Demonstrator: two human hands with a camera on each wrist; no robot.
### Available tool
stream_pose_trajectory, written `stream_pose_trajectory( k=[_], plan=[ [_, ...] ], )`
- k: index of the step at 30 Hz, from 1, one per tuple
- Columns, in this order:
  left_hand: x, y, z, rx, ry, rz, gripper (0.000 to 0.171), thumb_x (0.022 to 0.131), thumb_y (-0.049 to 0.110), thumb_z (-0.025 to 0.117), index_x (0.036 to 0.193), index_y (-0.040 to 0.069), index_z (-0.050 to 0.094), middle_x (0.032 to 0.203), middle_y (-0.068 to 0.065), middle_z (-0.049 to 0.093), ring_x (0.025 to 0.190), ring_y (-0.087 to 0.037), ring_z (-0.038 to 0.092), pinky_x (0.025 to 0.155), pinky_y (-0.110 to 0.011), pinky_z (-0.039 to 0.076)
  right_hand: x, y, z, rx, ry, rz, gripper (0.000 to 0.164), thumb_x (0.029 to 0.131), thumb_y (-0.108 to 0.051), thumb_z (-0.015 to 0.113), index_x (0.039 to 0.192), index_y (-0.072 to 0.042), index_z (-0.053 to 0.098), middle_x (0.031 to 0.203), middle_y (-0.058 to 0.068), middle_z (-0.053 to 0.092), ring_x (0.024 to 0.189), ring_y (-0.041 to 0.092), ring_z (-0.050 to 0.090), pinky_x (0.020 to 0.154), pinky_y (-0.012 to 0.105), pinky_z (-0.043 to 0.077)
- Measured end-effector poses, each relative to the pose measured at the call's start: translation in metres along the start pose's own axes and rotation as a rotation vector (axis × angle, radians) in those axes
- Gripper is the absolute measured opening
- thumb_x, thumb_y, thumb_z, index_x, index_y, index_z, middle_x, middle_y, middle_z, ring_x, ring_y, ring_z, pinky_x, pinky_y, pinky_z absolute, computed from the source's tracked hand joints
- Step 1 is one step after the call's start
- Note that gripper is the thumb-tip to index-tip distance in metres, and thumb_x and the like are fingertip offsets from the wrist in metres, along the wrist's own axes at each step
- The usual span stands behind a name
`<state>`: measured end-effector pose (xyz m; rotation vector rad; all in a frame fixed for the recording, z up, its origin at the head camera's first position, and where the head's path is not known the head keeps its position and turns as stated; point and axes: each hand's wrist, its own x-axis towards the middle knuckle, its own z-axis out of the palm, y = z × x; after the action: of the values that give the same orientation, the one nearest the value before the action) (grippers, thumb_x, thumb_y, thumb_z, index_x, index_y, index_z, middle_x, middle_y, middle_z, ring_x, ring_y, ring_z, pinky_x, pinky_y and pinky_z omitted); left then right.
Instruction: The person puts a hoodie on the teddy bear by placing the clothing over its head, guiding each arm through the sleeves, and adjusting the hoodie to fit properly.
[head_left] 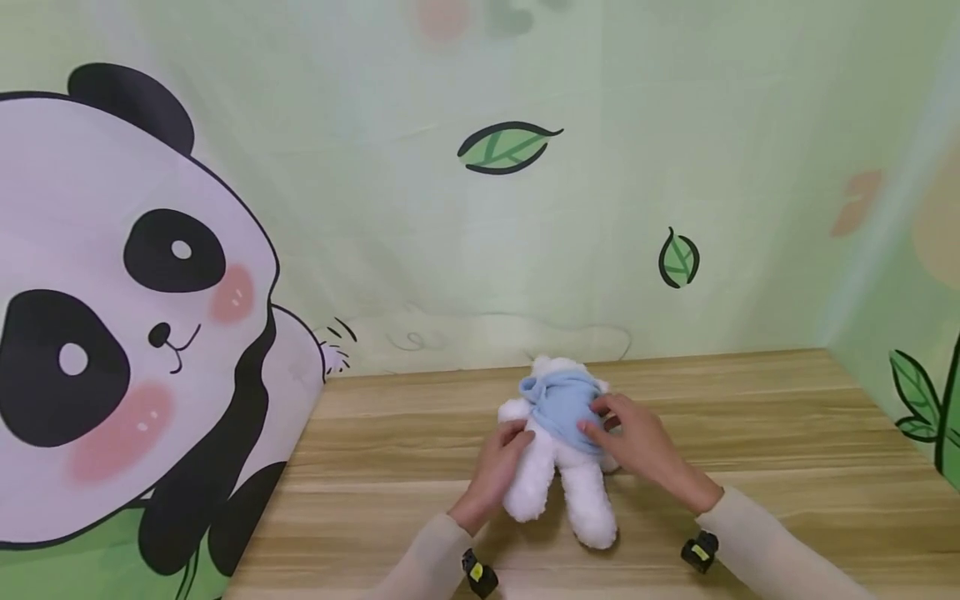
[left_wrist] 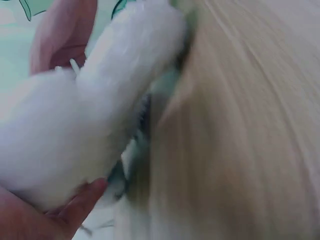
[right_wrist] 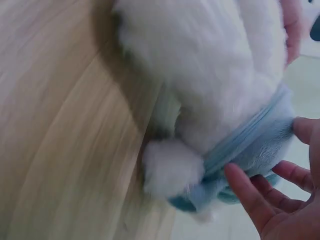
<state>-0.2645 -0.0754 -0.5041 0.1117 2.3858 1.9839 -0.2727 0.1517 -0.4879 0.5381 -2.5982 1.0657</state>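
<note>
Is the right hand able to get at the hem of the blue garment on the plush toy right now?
Likely yes: the right hand already rests on the blue garment of the plush toy, nothing between them.

The plush toy [head_left: 558, 450] lies on the table [head_left: 750, 433] in front of me, head toward the back wall [head_left: 525, 233], legs toward me. My left hand [head_left: 498, 467] holds its left side; my right hand [head_left: 637, 446] rests on its garment [head_left: 562, 408] from the right.
</note>
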Motion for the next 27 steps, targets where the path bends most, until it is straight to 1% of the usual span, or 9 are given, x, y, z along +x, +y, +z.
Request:
stream_pose_trajectory(
  k=[4, 6, 10, 13, 17, 20, 23, 25, 27],
  plan=[
    [-0.001, 0.019, -0.010, -0.072, 0.043, 0.053, 0.030, 0.098, 0.021, 0.052, 0.118, 0.003, 0.067, 0.124, -0.012, 0.066, 0.117, -0.020, 0.057, 0.102, -0.034, 0.042, 0.002, 0.000, 0.001, 0.211, -0.071, 0.133, 0.030, 0.093, -0.032, 0.067, 0.108, -0.006, 0.060, 0.108, 0.016, 0.068, 0.089, 0.024, 0.071, 0.066, 0.029, 0.058],
    [0.000, 0.031, -0.015, -0.074, 0.054, 0.081, 0.029, 0.099, 0.021, 0.052, 0.115, 0.005, 0.069, 0.122, -0.011, 0.068, 0.116, -0.019, 0.058, 0.103, -0.034, 0.042, 0.003, -0.001, 0.002, 0.321, -0.114, 0.163, 0.032, 0.096, -0.028, 0.063, 0.113, -0.004, 0.053, 0.107, 0.021, 0.069, 0.090, 0.030, 0.071, 0.065, 0.033, 0.059],
    [0.001, 0.050, -0.018, 0.008, 0.045, 0.110, 0.028, 0.099, 0.027, 0.053, 0.112, 0.011, 0.072, 0.117, -0.004, 0.071, 0.113, -0.018, 0.061, 0.101, -0.037, 0.045, 0.002, 0.000, 0.007, 0.495, -0.237, 0.175, 0.031, 0.101, -0.018, 0.053, 0.124, -0.002, 0.040, 0.107, 0.029, 0.069, 0.092, 0.039, 0.069, 0.064, 0.045, 0.060],
    [0.002, 0.056, -0.017, 0.100, -0.020, 0.109, 0.030, 0.099, 0.035, 0.052, 0.112, 0.017, 0.072, 0.118, 0.001, 0.070, 0.115, -0.017, 0.060, 0.102, -0.039, 0.045, -0.001, 0.003, 0.013, 0.499, -0.293, 0.154, 0.026, 0.100, -0.012, 0.051, 0.122, 0.000, 0.041, 0.100, 0.030, 0.070, 0.088, 0.041, 0.070, 0.061, 0.044, 0.059],
    [0.003, 0.054, -0.016, 0.093, -0.173, 0.103, 0.032, 0.101, 0.033, 0.049, 0.115, 0.011, 0.068, 0.120, -0.006, 0.069, 0.116, -0.021, 0.060, 0.102, -0.045, 0.047, -0.007, 0.012, 0.015, 0.263, -0.207, 0.150, 0.019, 0.091, -0.008, 0.057, 0.108, 0.001, 0.059, 0.093, 0.020, 0.073, 0.079, 0.025, 0.070, 0.060, 0.032, 0.057],
    [0.003, 0.047, -0.020, 0.097, -0.232, 0.119, 0.030, 0.102, 0.025, 0.048, 0.117, 0.005, 0.066, 0.120, -0.013, 0.067, 0.116, -0.025, 0.060, 0.101, -0.047, 0.048, -0.011, 0.018, 0.010, 0.125, -0.103, 0.230, 0.023, 0.087, -0.007, 0.056, 0.107, 0.001, 0.065, 0.096, 0.015, 0.071, 0.074, 0.014, 0.066, 0.061, 0.027, 0.054],
    [0.003, 0.036, -0.027, 0.213, -0.184, 0.168, 0.028, 0.100, 0.018, 0.052, 0.118, 0.003, 0.065, 0.120, -0.014, 0.067, 0.116, -0.029, 0.060, 0.099, -0.047, 0.049, -0.013, 0.020, -0.001, 0.201, -0.064, 0.350, 0.035, 0.092, -0.008, 0.050, 0.125, 0.000, 0.057, 0.105, 0.021, 0.070, 0.066, 0.018, 0.066, 0.058, 0.033, 0.056],
    [0.005, 0.027, -0.030, 0.305, -0.146, 0.186, 0.029, 0.097, 0.017, 0.055, 0.120, 0.002, 0.064, 0.123, -0.015, 0.066, 0.119, -0.032, 0.058, 0.100, -0.048, 0.048, -0.014, 0.020, -0.009, 0.341, -0.087, 0.416, 0.044, 0.096, -0.013, 0.046, 0.138, -0.003, 0.046, 0.115, 0.026, 0.066, 0.071, 0.023, 0.068, 0.058, 0.038, 0.058],
    [0.008, 0.017, -0.032, 0.352, -0.155, 0.165, 0.035, 0.096, 0.020, 0.058, 0.126, 0.003, 0.061, 0.129, -0.017, 0.063, 0.125, -0.036, 0.054, 0.102, -0.051, 0.045, -0.015, 0.017, -0.016, 0.464, -0.134, 0.451, 0.050, 0.099, -0.019, 0.045, 0.146, -0.006, 0.036, 0.124, 0.030, 0.061, 0.083, 0.029, 0.069, 0.061, 0.043, 0.059]
  ],
)
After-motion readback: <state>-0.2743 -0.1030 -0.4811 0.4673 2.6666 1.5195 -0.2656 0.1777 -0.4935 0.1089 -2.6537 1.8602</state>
